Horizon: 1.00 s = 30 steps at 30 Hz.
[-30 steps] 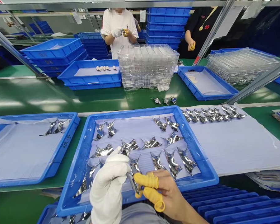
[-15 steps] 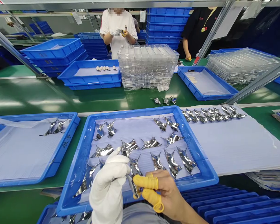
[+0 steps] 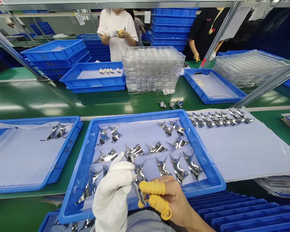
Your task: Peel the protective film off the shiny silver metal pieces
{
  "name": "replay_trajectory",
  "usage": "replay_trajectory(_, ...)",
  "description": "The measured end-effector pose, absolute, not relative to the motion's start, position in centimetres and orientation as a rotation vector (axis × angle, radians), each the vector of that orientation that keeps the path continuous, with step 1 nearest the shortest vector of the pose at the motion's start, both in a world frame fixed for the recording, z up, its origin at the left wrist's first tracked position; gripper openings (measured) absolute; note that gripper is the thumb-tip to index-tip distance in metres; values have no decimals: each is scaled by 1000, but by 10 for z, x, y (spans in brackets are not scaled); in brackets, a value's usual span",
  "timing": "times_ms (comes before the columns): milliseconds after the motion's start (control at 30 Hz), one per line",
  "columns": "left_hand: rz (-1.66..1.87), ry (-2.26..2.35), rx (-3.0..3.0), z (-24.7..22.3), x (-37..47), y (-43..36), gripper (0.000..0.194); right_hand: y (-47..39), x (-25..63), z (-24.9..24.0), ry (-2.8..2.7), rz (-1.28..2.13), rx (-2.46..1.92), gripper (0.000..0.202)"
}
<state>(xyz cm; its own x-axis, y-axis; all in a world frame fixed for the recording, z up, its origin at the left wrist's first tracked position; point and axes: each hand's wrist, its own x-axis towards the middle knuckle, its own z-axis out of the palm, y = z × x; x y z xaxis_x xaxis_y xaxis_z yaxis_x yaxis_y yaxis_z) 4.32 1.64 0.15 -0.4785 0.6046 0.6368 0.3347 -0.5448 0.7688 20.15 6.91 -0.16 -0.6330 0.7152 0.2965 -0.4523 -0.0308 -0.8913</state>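
My left hand (image 3: pixel 114 193), in a white glove, pinches one end of a shiny curved chrome piece (image 3: pixel 138 192). At its other end are the fingers of my right hand (image 3: pixel 161 198), which wear yellow finger covers. A small dark blue thing shows between those fingers, too small to name. Both hands are over the near edge of a blue tray (image 3: pixel 207 161) lined with white paper. Several similar chrome pieces (image 3: pixel 157 148) lie spread in the tray, some partly hidden by my left hand.
A second blue tray (image 3: pixel 72 138) with two chrome pieces stands left. Rows of chrome pieces (image 3: pixel 219 118) lie on white paper (image 3: pixel 251 151) at right. Clear plastic trays (image 3: pixel 154 71) are stacked behind. Two co-workers stand across the bench; metal posts (image 3: pixel 268 82) slant at both sides.
My hands stay almost in place, with the chrome piece tilted slightly differently. Across the bench, the co-worker in white has shifted left, and another person shows behind.
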Motion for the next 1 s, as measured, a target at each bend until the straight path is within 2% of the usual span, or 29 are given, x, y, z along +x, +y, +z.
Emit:
replay_trajectory(400,2138,1496,1385,4,46,15,9,71,200,5,-1600,1519,-342,28)
replay_trajectory(700,2123,1486,1421,4,42,14,11,73,202,7,-1619,1582,-336,29)
replay_trajectory(1000,2107,1519,1435,4,43,14,10,72,200,3,-1647,1471,-389,27)
